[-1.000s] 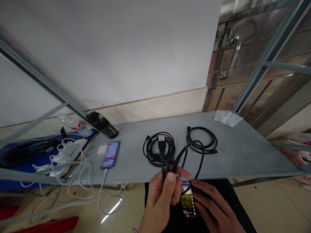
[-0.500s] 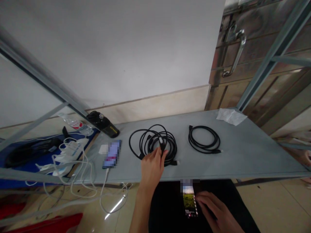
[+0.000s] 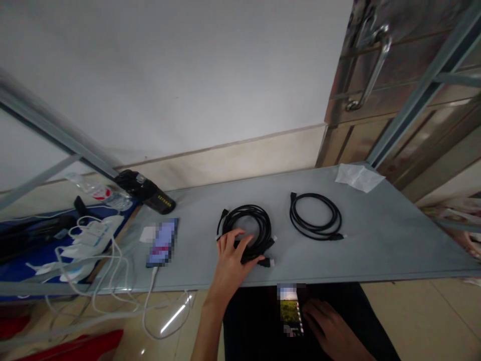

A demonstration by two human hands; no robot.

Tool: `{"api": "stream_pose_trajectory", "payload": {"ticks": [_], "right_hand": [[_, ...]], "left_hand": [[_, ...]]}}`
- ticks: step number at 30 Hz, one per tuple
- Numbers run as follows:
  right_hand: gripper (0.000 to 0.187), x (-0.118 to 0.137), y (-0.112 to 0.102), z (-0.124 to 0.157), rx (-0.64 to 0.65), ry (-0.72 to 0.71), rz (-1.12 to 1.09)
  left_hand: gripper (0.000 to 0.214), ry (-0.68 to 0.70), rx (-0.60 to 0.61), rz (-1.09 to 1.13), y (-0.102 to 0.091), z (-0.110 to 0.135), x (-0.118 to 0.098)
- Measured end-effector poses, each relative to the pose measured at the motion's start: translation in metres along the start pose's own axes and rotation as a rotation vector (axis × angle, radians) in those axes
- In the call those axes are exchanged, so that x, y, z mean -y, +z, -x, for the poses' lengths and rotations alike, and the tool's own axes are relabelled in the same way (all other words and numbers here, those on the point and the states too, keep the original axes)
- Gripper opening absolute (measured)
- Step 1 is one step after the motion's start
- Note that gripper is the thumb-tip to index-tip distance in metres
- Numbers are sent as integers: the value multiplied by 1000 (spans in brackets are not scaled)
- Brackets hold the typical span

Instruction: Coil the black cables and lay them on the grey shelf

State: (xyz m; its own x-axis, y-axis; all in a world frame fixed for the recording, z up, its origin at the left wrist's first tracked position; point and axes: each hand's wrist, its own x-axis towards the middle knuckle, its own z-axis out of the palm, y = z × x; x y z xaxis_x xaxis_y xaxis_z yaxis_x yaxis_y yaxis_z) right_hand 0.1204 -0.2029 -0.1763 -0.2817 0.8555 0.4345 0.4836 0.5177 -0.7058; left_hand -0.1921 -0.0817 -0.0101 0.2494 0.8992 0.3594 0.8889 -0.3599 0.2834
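Observation:
My left hand (image 3: 233, 258) lies on the near side of a thick coil of black cables (image 3: 252, 228) on the grey table (image 3: 376, 245), fingers spread over the loops and thumb out to the right. A second, thinner black cable coil (image 3: 316, 216) lies apart to the right, untouched. My right hand (image 3: 330, 328) rests below the table edge on my dark lap, fingers stretched flat beside a lit phone (image 3: 290, 311).
Another phone (image 3: 161, 242) with a white cable lies left of the coils. A black bottle (image 3: 145, 189) lies on its side at the back left. White chargers and cords (image 3: 86, 245) pile at the far left. Crumpled paper (image 3: 356, 175) sits at the back right.
My left hand carried the held cable bundle down onto the table and has gathered its loose loops into a tighter coil. My right hand let go and dropped to my lap.

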Motion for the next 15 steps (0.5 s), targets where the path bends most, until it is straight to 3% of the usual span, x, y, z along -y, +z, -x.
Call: {"api": "stream_pose_trajectory", "payload": {"ticks": [4, 8, 11, 15], "right_hand": [[41, 14, -14, -26, 61, -12, 28], [37, 38, -48, -50, 49, 5, -10], [37, 49, -76, -67, -99, -40, 69], [34, 37, -100, -102, -250, -11, 220]], "left_hand": [[81, -21, 42, 101, -5, 0, 10], [93, -3, 79, 112, -6, 4, 12], [88, 18, 80, 99, -3, 6, 11], [54, 9, 50, 102, 3, 5, 12]]}}
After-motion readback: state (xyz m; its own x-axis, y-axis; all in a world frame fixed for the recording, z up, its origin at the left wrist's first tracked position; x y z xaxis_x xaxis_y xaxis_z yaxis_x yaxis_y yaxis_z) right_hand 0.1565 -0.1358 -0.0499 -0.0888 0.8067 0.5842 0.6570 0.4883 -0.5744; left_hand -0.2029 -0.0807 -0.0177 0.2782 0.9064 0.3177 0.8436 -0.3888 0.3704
